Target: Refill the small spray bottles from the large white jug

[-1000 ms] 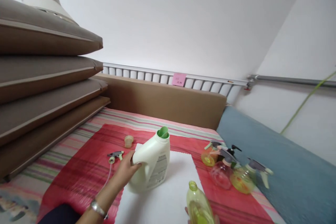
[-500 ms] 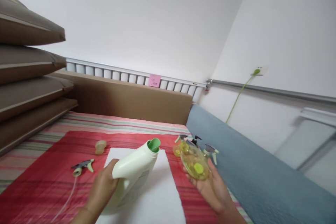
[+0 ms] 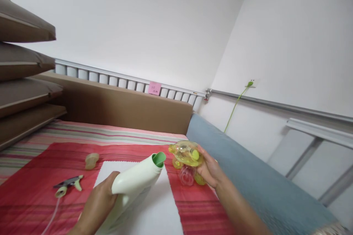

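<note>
My left hand (image 3: 100, 200) is closed around the handle of a pale green-white detergent jug (image 3: 136, 181). The jug leans to the right, and a green pouring spout (image 3: 159, 158) shows in its uncapped mouth. In my right hand (image 3: 211, 169) is a clear yellow bottle (image 3: 183, 152), held nearly level with its neck towards the left. It is raised above a pink bottle (image 3: 186, 176) and other yellow bottles, which it partly hides. A spray trigger head (image 3: 67, 183) with a thin tube lies left of the jug. Behind it sits a translucent cap (image 3: 91, 161).
Beneath the jug lies a white sheet (image 3: 164, 209) on a red cloth (image 3: 33, 191). Brown cushions (image 3: 24, 58) are stacked at the left. A brown board (image 3: 118, 108) closes the back, and a blue-grey padded side (image 3: 234, 165) runs along the right.
My right hand has lifted the yellow bottle and tipped it so that its neck points left. The jug stays tilted in my left hand. The view has shifted slightly right.
</note>
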`<state>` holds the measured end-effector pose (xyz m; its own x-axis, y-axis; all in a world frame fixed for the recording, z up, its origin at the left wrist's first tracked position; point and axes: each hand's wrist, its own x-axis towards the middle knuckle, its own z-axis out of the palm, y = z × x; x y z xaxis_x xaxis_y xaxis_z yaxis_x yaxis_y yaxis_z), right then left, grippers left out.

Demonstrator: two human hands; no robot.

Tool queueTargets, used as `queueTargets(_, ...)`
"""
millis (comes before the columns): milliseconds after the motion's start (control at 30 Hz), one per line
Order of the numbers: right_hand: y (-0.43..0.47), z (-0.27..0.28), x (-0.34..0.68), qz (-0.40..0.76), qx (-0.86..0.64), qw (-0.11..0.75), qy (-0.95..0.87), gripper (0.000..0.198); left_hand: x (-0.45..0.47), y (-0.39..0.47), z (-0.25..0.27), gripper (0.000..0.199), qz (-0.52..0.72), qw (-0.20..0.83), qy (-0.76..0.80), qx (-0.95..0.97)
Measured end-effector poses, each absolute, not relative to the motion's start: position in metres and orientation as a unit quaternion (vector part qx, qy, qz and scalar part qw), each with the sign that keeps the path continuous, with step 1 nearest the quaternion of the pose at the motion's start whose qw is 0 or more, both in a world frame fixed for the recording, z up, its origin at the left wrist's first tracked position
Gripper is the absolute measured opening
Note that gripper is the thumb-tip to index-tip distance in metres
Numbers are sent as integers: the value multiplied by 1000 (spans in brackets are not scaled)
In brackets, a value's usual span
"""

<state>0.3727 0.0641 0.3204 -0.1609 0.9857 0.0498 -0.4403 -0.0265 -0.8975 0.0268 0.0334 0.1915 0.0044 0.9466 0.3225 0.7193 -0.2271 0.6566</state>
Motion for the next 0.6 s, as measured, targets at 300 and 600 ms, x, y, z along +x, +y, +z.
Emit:
queueTargets(300,73,335,369,603,-365,519,-484,33,26,35,192,19,369,156,595,697)
queueTargets(600,72,345,365,546,-400,486,-553,37,30,36,196,21,352,136,612,695)
